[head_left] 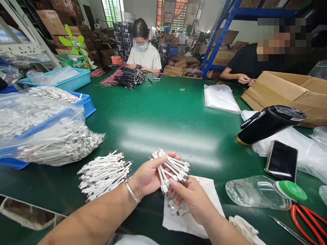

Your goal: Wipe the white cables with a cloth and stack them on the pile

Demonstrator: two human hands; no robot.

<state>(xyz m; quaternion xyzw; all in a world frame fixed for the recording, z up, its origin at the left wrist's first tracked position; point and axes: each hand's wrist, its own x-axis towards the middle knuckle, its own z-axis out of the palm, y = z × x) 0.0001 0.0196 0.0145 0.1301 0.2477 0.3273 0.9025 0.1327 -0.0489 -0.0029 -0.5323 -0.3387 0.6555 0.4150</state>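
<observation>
A bunch of short white cables (171, 168) with square plug ends lies across my left hand (151, 175), whose fingers curl round it. My right hand (190, 197) has its thumb and fingers closed on the plug ends at the near side of the same bunch. Below my right hand, a few more white cables (176, 208) rest on a white cloth or sheet (204, 221), partly hidden by the hand. A pile of similar white cables (102, 175) lies left of my left forearm, which wears a silver bangle (131, 192).
Left stand blue trays (88, 105) and a clear bag of white cables (56, 136). Right are a black tumbler (268, 124), phone (282, 160), clear bottle (255, 192), red-handled scissors (304, 217), tweezers (288, 229) and cardboard box (278, 90). Two people sit across the green table (153, 115).
</observation>
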